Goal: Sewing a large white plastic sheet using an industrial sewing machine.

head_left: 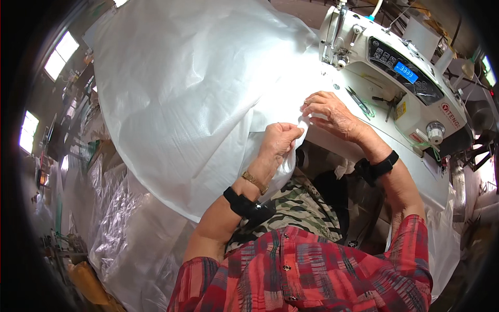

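A large white woven plastic sheet (171,104) spreads over the left side and the middle, its edge bunched in front of me. My left hand (280,139) pinches that edge between thumb and fingertips. Just beyond it, to the right, my right hand (332,115) has its fingers curled at the same edge, fingertips against the material. Part of its grip is hidden by the fingers. A white sewing machine (356,41) with a lit blue display stands beyond the right hand, its needle area over the sheet's far right side.
On the white machine table (348,148) lie a pair of thread snips (358,100) and a dark-handled tool (387,104). A thread cone (443,60) stands behind the machine. Crumpled clear plastic (119,223) hangs at the lower left. My lap, in camouflage trousers (299,210), is beneath the sheet's near edge.
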A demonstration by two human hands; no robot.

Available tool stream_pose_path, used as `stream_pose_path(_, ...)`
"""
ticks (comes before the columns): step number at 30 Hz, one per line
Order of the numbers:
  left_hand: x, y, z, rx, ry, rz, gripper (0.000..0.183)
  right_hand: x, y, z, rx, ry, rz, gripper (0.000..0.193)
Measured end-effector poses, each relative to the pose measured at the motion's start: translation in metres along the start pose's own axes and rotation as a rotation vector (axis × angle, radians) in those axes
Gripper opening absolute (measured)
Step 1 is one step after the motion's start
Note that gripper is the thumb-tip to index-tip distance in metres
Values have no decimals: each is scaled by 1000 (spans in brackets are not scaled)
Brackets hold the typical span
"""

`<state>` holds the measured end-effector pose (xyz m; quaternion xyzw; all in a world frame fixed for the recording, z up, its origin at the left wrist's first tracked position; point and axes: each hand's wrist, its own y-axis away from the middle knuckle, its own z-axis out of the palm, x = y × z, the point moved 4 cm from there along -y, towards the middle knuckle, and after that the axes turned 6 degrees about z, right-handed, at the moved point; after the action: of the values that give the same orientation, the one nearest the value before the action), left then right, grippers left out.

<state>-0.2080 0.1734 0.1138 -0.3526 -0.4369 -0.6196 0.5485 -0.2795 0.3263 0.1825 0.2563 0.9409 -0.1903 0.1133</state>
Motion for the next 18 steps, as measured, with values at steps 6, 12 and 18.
stream_pose_path(6, -3, 4, -8, -15, 146, -114, 12, 1, -6, 3, -129, -98, -45, 20)
stream_pose_path(12, -3, 11, -8, -71, 128, -141, 15, 11, -7, 13, -140, -117, -66, 16)
stream_pose_path(18, 46, 43, 32, 164, -1245, 909, 43, 14, -6, 17, -78, -123, -86, 11)
